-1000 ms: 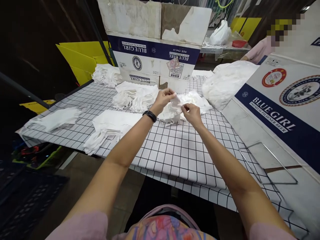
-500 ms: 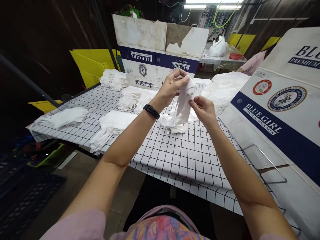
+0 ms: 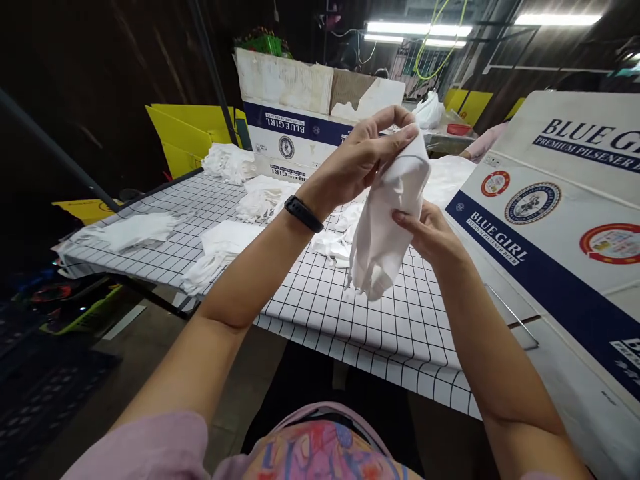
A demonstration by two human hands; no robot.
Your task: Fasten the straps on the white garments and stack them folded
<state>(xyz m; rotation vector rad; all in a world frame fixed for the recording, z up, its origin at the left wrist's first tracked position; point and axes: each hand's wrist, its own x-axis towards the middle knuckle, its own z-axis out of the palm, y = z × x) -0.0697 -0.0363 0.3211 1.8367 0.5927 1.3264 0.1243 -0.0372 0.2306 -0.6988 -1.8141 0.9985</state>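
My left hand (image 3: 367,157), with a black band at the wrist, pinches the top edge of a white glove (image 3: 385,227) and holds it up above the checked table (image 3: 350,313). My right hand (image 3: 433,233) grips the same glove at its middle from the right side. The glove hangs down with its fingers pointing at the table. More white gloves (image 3: 335,243) lie in a small heap on the cloth just behind the lifted one.
Several piles of white gloves (image 3: 220,250) lie on the left and far parts of the table. An open Blue Girl carton (image 3: 310,113) stands at the back, another Blue Girl carton (image 3: 560,220) leans at the right. Yellow boards (image 3: 190,127) stand at the back left.
Both hands have lifted one glove out of the heap on the table and raised it nearer to me. The view has tilted upward.
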